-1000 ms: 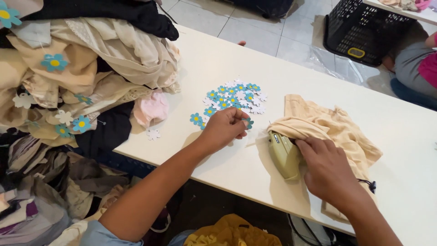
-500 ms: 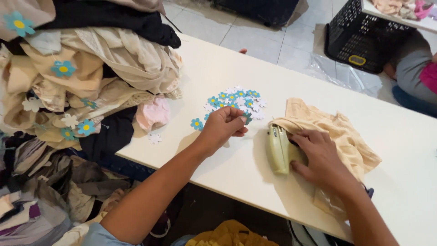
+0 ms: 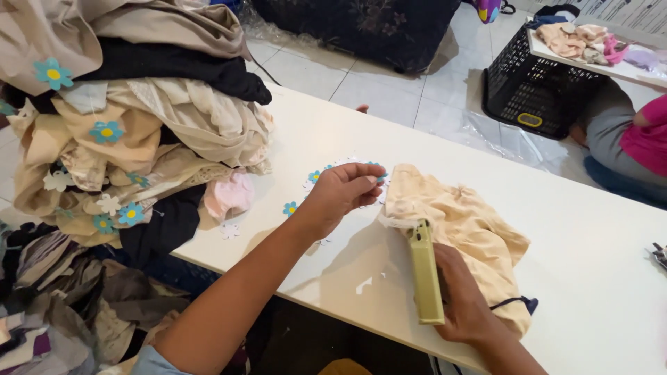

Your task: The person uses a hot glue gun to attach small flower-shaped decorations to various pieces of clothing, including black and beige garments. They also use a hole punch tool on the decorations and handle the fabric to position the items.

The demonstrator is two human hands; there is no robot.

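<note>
Near the table's middle, my left hand (image 3: pixel 344 191) hovered over the scatter of blue flower tags (image 3: pixel 314 177), fingers pinched together, seemingly on one tag, though I could not tell for sure. My right hand (image 3: pixel 462 302), at five o'clock, was closed around the pale green tagging gun (image 3: pixel 425 274), its tip touching the beige garment (image 3: pixel 462 222) lying at three o'clock of the tags. Many garments in the heap (image 3: pixel 132 132) at nine o'clock already bore flowers; I judged this one unfinished, with loose tags remaining on the white table (image 3: pixel 590 229).
</note>
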